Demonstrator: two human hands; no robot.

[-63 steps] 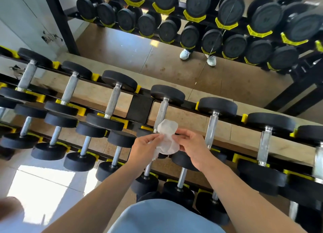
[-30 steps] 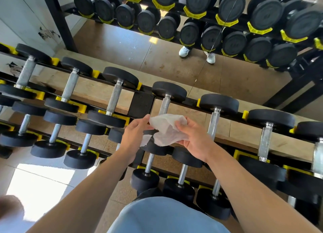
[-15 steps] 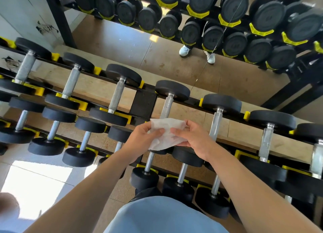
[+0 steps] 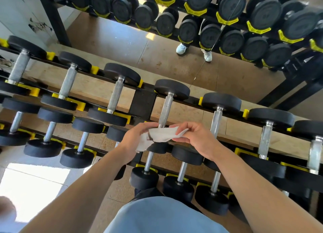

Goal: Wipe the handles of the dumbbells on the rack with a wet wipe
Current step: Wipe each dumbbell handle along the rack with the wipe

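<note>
Wet wipe (image 4: 161,136) between both hands, above dumbbell rack (image 4: 142,102).

Bright daylight falls from the left — a blown-out patch glares on the floor tiles (image 4: 35,184) — while the dumbbell rack (image 4: 143,103) bows with wide-angle distortion toward the edges, and a blurred pale shape (image 4: 7,213) smears the lower-left corner.
</note>
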